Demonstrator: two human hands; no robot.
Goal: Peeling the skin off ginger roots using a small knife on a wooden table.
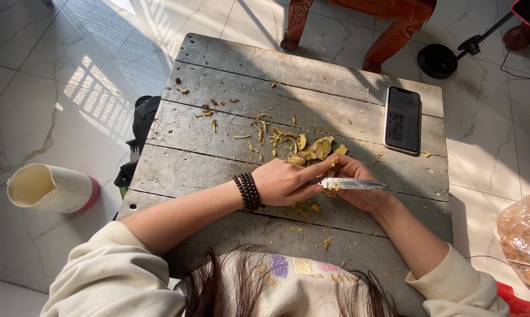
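Observation:
My left hand (285,182), with a dark bead bracelet (248,191) on its wrist, grips a knife (359,184) at its near end, and the blade points right. My right hand (362,188) lies under the blade, fingers curled around a small yellow-brown piece (332,185) that is mostly hidden. Both hands meet over the grey plank table (229,70). Just beyond the fingers lies a heap of yellow-brown peelings and chunks (312,149).
A dark phone (403,119) lies on the table's right side. On the floor are a cream cylinder with a pink rim (50,188) at left, a black bag (144,123) by the table, a plastic bag of brown pieces (523,235) at right, red wooden legs (388,35) and a black stand base (438,60).

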